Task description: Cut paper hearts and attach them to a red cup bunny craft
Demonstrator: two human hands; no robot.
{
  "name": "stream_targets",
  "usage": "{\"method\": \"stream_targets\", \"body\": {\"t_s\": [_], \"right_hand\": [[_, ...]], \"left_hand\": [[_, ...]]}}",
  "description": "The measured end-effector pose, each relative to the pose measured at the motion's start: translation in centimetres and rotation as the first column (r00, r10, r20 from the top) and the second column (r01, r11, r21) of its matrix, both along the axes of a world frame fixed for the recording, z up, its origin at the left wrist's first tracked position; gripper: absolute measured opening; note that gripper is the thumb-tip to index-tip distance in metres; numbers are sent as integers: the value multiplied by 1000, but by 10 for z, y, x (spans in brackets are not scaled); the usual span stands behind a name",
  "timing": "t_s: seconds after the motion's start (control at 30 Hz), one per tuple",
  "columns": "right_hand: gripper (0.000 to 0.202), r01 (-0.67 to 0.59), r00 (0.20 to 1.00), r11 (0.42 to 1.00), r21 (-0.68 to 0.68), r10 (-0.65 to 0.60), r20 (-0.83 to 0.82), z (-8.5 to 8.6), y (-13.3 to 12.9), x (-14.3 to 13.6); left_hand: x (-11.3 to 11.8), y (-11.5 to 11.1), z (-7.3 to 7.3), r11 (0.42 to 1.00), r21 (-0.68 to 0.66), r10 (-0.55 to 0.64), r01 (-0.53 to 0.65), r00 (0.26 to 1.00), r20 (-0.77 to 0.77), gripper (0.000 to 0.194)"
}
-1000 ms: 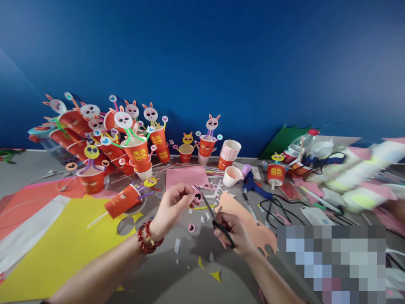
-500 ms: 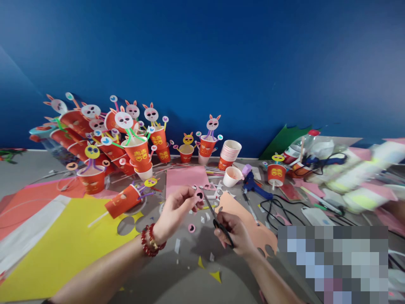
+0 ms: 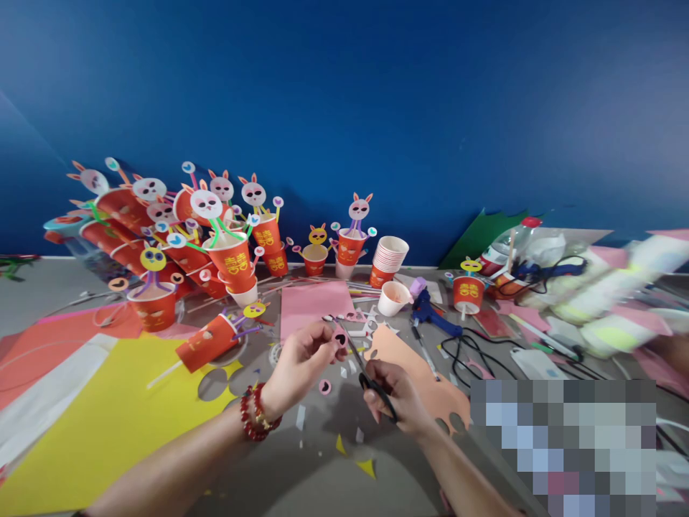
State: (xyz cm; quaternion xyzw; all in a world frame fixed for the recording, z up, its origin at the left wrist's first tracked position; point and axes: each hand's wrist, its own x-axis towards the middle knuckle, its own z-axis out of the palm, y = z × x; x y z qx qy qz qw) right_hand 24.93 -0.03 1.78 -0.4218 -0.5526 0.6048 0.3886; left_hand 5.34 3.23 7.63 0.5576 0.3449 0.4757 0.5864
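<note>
Between the thumb and fingers of my left hand (image 3: 306, 362) is a small pink paper piece (image 3: 340, 339) with a dark heart on it. My right hand (image 3: 395, 395) grips black-handled scissors (image 3: 378, 391), whose blades reach up and left to the edge of that paper piece. Whether the blades are spread is hard to make out. Below my left fingertips, a pink paper disc (image 3: 324, 387) with a dark heart lies on the grey table. White and yellow paper scraps (image 3: 367, 468) are scattered around it. Behind the hands lies a pink paper sheet (image 3: 315, 301).
Red paper cups (image 3: 231, 258) with animal faces crowd the back left; one cup (image 3: 204, 343) lies tipped over. Yellow paper (image 3: 108, 424) covers the left side. Orange paper (image 3: 425, 380), a blue glue gun (image 3: 433, 314) and a black cable (image 3: 468, 359) lie to the right. A cup stack (image 3: 389, 258) stands behind.
The pink paper piece has dipped and turned slightly in my left fingers. The scissors stay beside it in my right hand. The whole view has shifted a little.
</note>
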Motion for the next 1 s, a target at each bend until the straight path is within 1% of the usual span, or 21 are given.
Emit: {"method": "stream_targets", "body": {"t_s": [0.13,0.4,0.77,1.0], "right_hand": [[60,7,1000,1000,-3,-7,12,2,0,-1],[60,15,1000,1000,7,-15,8,3,-1,-1],[60,26,1000,1000,7,-26,6,1,1,0],[61,48,999,998,-27,-48,-7,3,0,-2]], "left_hand": [[1,0,-1,1000,3,-15,15,1000,-3,21],[0,0,1,1000,1,-7,7,1000,-22,24],[-3,2,2,999,-26,-27,27,1000,12,23],[-4,4,1,999,-27,-33,34,999,15,23]]}}
